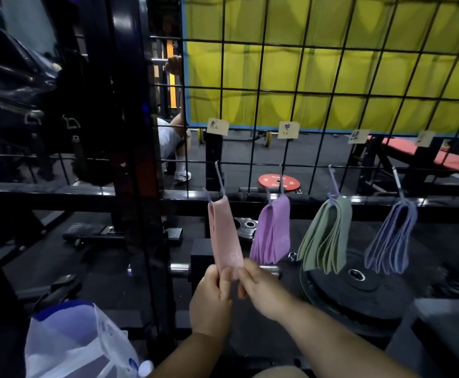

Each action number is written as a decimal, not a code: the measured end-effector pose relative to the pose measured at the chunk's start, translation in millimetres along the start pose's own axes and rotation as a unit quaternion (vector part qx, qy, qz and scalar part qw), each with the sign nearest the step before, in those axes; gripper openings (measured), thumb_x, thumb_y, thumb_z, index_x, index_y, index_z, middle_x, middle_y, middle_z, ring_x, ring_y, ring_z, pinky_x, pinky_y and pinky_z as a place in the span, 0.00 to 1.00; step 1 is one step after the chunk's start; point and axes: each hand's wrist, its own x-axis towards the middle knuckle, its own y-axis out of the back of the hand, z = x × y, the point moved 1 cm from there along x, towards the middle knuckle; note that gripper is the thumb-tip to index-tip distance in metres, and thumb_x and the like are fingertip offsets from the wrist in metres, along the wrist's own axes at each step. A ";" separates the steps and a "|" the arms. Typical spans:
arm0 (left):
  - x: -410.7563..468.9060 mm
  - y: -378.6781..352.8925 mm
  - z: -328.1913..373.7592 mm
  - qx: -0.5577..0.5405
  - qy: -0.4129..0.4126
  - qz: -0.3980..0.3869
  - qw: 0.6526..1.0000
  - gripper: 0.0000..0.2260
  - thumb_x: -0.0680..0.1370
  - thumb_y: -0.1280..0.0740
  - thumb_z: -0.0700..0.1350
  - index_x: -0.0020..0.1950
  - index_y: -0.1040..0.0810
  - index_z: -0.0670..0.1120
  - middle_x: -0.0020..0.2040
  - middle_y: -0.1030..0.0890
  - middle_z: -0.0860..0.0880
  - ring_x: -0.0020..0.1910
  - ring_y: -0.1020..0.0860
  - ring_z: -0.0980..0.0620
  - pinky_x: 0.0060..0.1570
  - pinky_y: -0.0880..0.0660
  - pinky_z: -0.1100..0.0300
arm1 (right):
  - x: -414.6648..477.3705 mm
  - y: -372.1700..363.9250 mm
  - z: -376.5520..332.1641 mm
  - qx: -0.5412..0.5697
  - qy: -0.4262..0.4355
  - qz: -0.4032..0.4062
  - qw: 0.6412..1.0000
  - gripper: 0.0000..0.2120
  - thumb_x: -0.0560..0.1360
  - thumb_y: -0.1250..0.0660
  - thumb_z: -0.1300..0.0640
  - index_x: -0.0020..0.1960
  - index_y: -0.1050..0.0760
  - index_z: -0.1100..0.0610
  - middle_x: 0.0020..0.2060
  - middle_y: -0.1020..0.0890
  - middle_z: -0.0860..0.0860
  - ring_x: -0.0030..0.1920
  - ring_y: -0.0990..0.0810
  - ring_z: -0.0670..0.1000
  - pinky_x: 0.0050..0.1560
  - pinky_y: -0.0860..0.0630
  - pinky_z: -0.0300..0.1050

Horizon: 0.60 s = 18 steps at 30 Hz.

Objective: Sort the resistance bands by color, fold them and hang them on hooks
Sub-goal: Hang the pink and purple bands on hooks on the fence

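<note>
Head view:
- A pink band [224, 233] hangs from the leftmost hook [219, 177] on a black wire grid [304, 91].
- The left hand [212, 296] pinches the band's lower end; its fingers [224, 281] are clamped on the fabric.
- The right hand [261, 287] pinches the same lower end just beside the left, fingers clamped on the band.
- To the right, each on a separate hook, hang purple bands [272, 233], green bands [326, 236] and blue bands [392, 238].
- A paper label [217, 126] is fixed to the grid above the pink band; similar labels sit above the other hooks.
- A white plastic bag [72, 342] sits at lower left.
- A black weight plate [359, 290] lies below the green bands.
</note>
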 end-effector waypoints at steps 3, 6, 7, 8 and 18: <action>4.2 -0.6 2.3 0.021 0.011 0.004 1.000 0.21 0.78 0.48 0.64 0.41 0.27 0.51 0.33 0.22 0.51 0.32 0.23 0.56 0.33 0.27 0.51 | -1.0 1.4 2.0 0.006 0.001 -0.010 1.000 0.12 0.84 0.48 0.50 0.56 0.30 0.55 0.36 0.24 0.50 0.35 0.26 0.45 0.39 0.30 0.39; 5.5 -0.9 7.5 0.029 0.016 -0.002 0.999 0.17 0.80 0.44 0.59 0.43 0.25 0.50 0.33 0.21 0.51 0.32 0.22 0.55 0.37 0.24 0.48 | 0.8 5.3 3.7 -0.023 -0.002 0.004 1.000 0.11 0.84 0.47 0.49 0.55 0.28 0.51 0.37 0.22 0.50 0.37 0.24 0.47 0.40 0.29 0.41; 4.5 0.0 8.6 0.026 0.018 -0.003 0.999 0.17 0.80 0.44 0.59 0.43 0.25 0.49 0.33 0.21 0.51 0.33 0.22 0.55 0.37 0.24 0.48 | 0.4 5.4 3.6 -0.029 -0.006 0.007 1.000 0.10 0.83 0.47 0.48 0.54 0.29 0.49 0.37 0.22 0.49 0.37 0.23 0.47 0.40 0.29 0.43; 3.3 0.8 9.3 0.020 0.022 -0.003 1.000 0.17 0.80 0.44 0.59 0.43 0.25 0.50 0.33 0.20 0.50 0.32 0.22 0.55 0.37 0.24 0.49 | 0.2 5.3 3.2 -0.034 -0.011 0.007 0.999 0.10 0.83 0.47 0.47 0.53 0.29 0.48 0.36 0.21 0.48 0.37 0.23 0.47 0.40 0.29 0.43; -7.9 0.9 14.1 -0.015 0.056 0.007 0.998 0.21 0.80 0.48 0.61 0.42 0.24 0.49 0.34 0.21 0.47 0.34 0.22 0.50 0.35 0.29 0.55 | -2.6 8.0 -1.3 -0.075 -0.073 -0.004 0.994 0.12 0.82 0.49 0.43 0.47 0.33 0.48 0.38 0.20 0.51 0.45 0.18 0.55 0.53 0.23 0.52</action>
